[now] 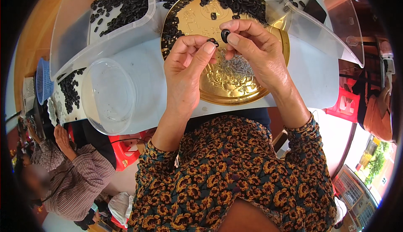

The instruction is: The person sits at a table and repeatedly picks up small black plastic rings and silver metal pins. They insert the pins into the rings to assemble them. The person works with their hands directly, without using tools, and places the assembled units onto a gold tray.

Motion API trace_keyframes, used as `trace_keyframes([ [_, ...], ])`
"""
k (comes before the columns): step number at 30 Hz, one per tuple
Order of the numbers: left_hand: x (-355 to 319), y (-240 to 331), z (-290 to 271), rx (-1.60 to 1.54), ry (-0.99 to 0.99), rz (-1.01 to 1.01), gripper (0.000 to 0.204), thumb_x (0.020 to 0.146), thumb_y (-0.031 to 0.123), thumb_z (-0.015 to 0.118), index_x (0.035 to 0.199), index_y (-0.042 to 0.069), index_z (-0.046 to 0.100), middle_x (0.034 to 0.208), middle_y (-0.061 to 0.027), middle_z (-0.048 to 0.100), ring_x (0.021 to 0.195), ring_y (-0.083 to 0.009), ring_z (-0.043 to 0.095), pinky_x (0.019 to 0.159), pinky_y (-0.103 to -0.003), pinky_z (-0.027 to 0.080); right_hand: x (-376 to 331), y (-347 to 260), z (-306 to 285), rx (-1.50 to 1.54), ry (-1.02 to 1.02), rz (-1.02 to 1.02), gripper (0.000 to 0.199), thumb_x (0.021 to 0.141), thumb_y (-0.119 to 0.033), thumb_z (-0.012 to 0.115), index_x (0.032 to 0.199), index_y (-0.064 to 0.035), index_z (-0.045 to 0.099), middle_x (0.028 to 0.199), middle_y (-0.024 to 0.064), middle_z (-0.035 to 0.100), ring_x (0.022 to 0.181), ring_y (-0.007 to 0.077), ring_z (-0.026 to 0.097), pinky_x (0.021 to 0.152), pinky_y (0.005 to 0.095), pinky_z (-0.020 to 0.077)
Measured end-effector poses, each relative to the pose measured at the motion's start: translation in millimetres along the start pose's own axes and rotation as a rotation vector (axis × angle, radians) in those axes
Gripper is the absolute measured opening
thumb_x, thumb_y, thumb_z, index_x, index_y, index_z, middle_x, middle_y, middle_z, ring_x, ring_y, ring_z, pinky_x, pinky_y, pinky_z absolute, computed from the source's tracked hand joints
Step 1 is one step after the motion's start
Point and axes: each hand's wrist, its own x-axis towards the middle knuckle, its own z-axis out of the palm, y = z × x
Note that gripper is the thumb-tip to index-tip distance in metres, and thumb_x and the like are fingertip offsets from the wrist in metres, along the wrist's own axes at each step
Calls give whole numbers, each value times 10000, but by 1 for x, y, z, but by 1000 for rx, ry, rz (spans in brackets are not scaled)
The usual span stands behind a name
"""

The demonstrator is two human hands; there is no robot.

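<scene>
Flowered shirt [226, 169] of the person at work, on the near side of the gold tray, which serves as landmark. The left hand [184, 72] and right hand [264, 53] are raised above the tray [205, 98]. Fingers of the left hand: thumb and forefinger pinched closely on a small black piece [213, 42]. Fingers of the right hand: thumb and forefinger parted only by the width of a rounded black part [225, 35], gripped between them. The two held items are just beside each other, over the tray's middle; whether they touch cannot be told. In the tray, toward its near side, lies a pile of small grey metal bits [239, 67]; black pieces [235, 0] crowd its far and left edges. The tray rests on a pale desk [147, 59]. Left of the tray is a clear bowl [107, 85]. Beyond the tray to the left, a clear box [138, 30] surrounds a heap of black pieces; to its right stands another clear box [336, 38].
</scene>
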Motion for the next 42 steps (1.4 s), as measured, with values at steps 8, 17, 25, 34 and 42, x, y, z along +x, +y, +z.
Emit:
trace_keyframes([
  [8, 0, 5, 3, -1, 17, -24, 124, 902, 75, 615, 1014, 28, 589, 903, -37, 622, 807, -131, 586, 735, -293, 467, 1, 1, 3, -38, -10, -36, 247, 918, -138, 612, 1135, -21, 624, 911, 16, 631, 712, 77, 578, 670, 212, 476],
  [17, 1, 4, 1, 38, 43, -42, 121, 899, 89, 622, 999, 29, 591, 871, -32, 625, 781, -120, 582, 722, -282, 464, 2, 0, 4, -96, 4, -36, 228, 916, -110, 604, 1126, -24, 632, 870, -2, 612, 704, 69, 572, 663, 208, 469],
  [25, 1, 6, 2, 60, 71, -44, 121, 897, 96, 630, 992, 30, 596, 866, -36, 628, 784, -110, 590, 709, -264, 468, 0, 2, 7, -127, 0, -32, 233, 904, -88, 612, 1126, -20, 626, 885, 3, 613, 738, 64, 574, 672, 211, 489],
  [34, 0, 4, 3, 47, 79, -26, 115, 894, 80, 629, 988, 24, 596, 862, -34, 629, 775, -108, 591, 702, -263, 477, -1, 4, 13, -131, 56, -23, 206, 905, -80, 613, 1096, -2, 616, 901, 5, 632, 802, 41, 573, 674, 202, 494],
  [42, 1, 4, 6, 63, 107, -26, 121, 889, 73, 633, 990, 17, 595, 861, -40, 631, 754, -115, 599, 681, -270, 493, -3, 6, 17, -163, 121, -86, 191, 891, -67, 638, 1070, -2, 623, 893, -2, 631, 806, 31, 570, 683, 182, 478],
])
